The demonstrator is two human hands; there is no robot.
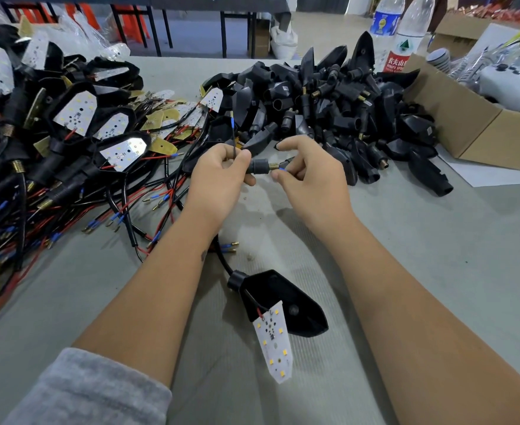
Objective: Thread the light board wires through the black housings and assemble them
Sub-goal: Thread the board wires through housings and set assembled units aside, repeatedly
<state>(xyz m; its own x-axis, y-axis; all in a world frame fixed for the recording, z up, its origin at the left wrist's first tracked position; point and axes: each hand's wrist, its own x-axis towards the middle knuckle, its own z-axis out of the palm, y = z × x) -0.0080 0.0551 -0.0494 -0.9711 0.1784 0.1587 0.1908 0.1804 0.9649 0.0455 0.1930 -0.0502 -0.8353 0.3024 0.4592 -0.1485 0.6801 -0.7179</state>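
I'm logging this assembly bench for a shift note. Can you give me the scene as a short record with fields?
left hand: grips a black stem and a thin wire
right hand: pinches a blue-tipped wire at the stem's threaded end
near unit: housing with light board hanging out, on the table
left pile: wired boards
far pile: empty housings
right: cardboard box, bottles

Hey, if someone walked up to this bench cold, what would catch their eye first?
Probably the two hands at centre: the left hand and right hand both pinch a small black threaded stem with wires. Behind them sprawls a big heap of empty black plastic housings, and at left a tangle of finished lamps with white LED boards and red-and-black wires. One assembled black housing with its white board lies nearest.
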